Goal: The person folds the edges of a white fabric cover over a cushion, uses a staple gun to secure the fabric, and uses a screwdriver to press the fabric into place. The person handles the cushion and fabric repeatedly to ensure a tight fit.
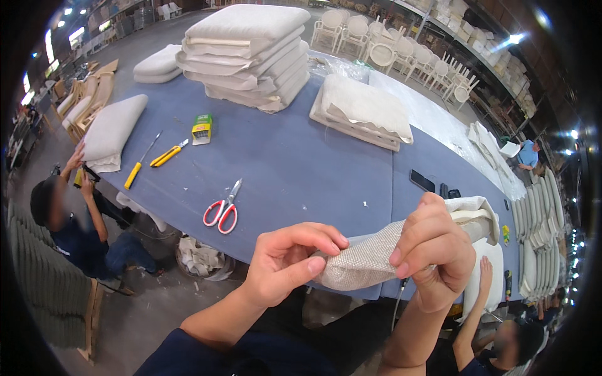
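Note:
Both of my hands hold a seat pad covered in beige woven fabric (365,262), raised above the near edge of the table and seen nearly edge-on. My left hand (276,260) pinches its left end between thumb and fingers. At the other end, my right hand (436,250) has its fingers curled over the fabric, and loose cloth bunches behind it. Scissors with red and white handles (222,210) lie on the blue table (282,163), left of the pad and beyond my left hand.
A tall stack of covered pads (244,56) and a shorter stack (360,113) stand farther back. A yellow screwdriver (133,175), a utility knife (168,154), a green-yellow box (202,129) and a phone (422,181) lie around. Co-workers handle pads at left (78,219) and lower right (517,341).

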Demonstrator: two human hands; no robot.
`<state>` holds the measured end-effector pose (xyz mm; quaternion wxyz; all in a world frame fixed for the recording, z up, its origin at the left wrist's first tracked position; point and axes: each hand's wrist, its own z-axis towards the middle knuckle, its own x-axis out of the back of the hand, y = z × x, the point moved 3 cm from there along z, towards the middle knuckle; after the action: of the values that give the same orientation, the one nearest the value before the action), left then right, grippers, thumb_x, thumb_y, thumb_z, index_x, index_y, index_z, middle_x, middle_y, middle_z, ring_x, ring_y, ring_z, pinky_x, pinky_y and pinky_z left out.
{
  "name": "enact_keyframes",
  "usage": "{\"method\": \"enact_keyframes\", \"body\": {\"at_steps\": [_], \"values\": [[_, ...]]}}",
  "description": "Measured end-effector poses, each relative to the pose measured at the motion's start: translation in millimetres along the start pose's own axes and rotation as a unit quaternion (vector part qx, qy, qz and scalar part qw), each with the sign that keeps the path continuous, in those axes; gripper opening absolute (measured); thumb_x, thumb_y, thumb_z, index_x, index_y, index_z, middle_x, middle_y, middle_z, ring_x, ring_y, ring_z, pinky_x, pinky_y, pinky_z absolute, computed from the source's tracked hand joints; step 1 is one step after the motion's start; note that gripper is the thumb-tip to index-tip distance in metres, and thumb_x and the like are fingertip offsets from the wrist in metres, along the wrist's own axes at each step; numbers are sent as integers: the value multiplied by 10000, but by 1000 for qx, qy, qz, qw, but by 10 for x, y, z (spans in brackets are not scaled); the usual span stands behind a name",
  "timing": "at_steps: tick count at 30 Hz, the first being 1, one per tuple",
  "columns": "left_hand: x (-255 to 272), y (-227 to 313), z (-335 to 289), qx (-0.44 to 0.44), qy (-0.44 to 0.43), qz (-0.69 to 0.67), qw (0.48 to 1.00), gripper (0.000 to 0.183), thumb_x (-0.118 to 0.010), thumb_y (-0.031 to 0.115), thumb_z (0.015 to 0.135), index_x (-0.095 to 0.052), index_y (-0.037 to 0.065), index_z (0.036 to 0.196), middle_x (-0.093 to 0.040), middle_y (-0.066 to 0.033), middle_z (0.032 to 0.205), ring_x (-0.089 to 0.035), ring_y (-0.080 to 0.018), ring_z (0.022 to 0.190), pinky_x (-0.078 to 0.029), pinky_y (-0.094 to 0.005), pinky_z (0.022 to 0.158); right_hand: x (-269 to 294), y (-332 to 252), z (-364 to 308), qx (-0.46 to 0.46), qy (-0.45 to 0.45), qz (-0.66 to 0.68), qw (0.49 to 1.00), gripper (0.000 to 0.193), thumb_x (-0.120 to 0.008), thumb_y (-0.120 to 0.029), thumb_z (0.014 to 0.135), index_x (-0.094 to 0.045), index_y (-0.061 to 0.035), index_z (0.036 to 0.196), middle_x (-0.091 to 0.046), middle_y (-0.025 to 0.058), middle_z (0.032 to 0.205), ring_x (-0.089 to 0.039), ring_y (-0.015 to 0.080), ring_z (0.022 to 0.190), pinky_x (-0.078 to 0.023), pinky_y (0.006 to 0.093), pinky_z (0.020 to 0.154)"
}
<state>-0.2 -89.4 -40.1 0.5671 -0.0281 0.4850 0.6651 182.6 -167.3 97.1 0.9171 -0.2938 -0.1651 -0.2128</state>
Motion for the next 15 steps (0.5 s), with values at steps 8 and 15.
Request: {"method": "enact_keyframes", "body": {"at_steps": [8,15], "values": [[-9,131,-49,-124,-10,213,969,174,-740,-56,943,-781,-39,1111,-761,-236,1253,-748,-367,1181,-592,-481,1026,-5,-7,-69,3,28,-15,1000,278,-756,-355,1016,-785,-158,821,-779,-8,872,-655,177,799,-395,418,876],[-76,150,-23,-160,-16,238,958,267,-740,-141,882,-801,-22,1113,-793,-218,1192,-787,-315,1068,-629,-381,889,23,-48,-133,4,39,20,999,275,-817,-353,964,-792,-189,746,-783,-35,820,-649,155,781,-388,421,926]]}}
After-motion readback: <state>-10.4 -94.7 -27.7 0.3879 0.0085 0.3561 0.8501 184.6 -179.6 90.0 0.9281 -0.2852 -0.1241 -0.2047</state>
